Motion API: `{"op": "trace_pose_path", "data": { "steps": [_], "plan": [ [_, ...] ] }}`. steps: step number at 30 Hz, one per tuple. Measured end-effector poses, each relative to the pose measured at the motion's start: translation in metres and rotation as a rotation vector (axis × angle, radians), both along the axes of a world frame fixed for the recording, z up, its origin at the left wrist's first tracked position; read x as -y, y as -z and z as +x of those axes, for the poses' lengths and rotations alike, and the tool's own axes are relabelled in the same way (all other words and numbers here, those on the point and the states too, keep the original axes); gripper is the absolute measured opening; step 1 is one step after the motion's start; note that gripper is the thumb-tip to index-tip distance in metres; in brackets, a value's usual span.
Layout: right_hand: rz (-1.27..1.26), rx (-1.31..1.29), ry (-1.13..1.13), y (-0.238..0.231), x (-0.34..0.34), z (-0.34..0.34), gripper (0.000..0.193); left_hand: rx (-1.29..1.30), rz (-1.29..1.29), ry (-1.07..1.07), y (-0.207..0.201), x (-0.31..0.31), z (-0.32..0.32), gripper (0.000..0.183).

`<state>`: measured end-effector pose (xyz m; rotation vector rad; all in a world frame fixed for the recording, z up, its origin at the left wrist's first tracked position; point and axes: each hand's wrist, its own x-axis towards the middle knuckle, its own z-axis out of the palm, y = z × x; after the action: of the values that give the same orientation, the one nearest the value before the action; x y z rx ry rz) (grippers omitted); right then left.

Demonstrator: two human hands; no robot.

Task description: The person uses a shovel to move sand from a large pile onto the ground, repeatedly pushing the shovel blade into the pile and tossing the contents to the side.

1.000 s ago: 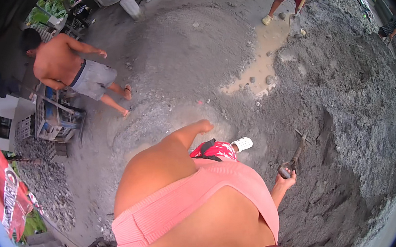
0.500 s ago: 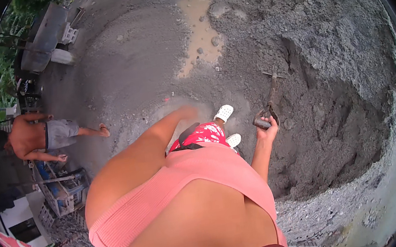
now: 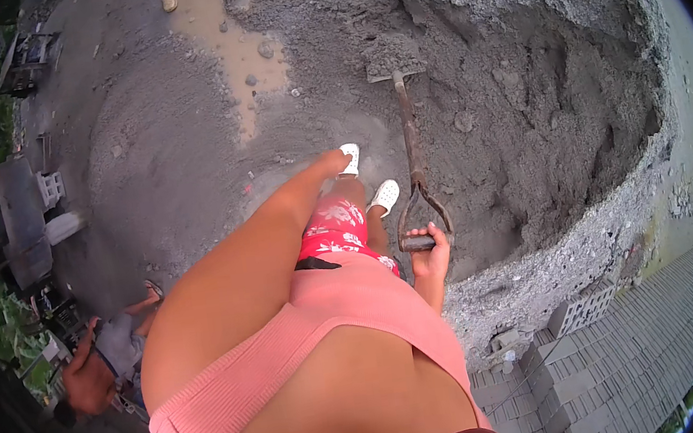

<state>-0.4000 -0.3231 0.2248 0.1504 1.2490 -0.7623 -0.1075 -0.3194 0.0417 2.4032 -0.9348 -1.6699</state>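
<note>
My right hand point(image 3: 430, 254) is closed around the grip of a D-handled shovel point(image 3: 411, 136). The shovel stretches away from me, its blade at the far end against the grey sand pile point(image 3: 522, 111), with a heap of sand on or just behind it. My left arm reaches forward and down. My left hand point(image 3: 330, 165) is over my leg, beside one white clog point(image 3: 350, 158), apart from the shovel shaft; its fingers are not clear enough to read. The other white clog point(image 3: 384, 196) stands closer to the shaft.
A muddy puddle point(image 3: 248, 65) runs ahead, and another person's foot point(image 3: 168, 1) stands near its far end. At left, a shirtless person point(image 3: 96, 382) is by a metal sheet point(image 3: 22, 219) and hollow blocks. Stacked grey blocks point(image 3: 603, 367) lie at lower right.
The view has swung right, bringing the stacked blocks in. The shovel, earlier foreshortened, now lies extended forward with its blade farther off. My left hand, blurred before, has moved farther forward.
</note>
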Motion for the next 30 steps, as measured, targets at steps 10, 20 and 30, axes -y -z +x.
{"op": "trace_pose_path", "data": {
  "steps": [10,20,30],
  "plan": [
    [0.144,-0.209,0.279,-0.058,-0.044,0.015,0.011,-0.207,0.149,-0.597,0.125,0.112,-0.127,0.066],
    [0.332,-0.935,0.481,-0.017,-0.128,0.014,0.008,-0.584,0.353,-1.124,0.145,0.036,-0.185,0.073],
    [-0.32,-0.934,-0.054,-0.063,-0.11,-0.117,0.006,-1.142,0.339,-1.628,0.025,0.041,-0.179,0.076]
  ]
}}
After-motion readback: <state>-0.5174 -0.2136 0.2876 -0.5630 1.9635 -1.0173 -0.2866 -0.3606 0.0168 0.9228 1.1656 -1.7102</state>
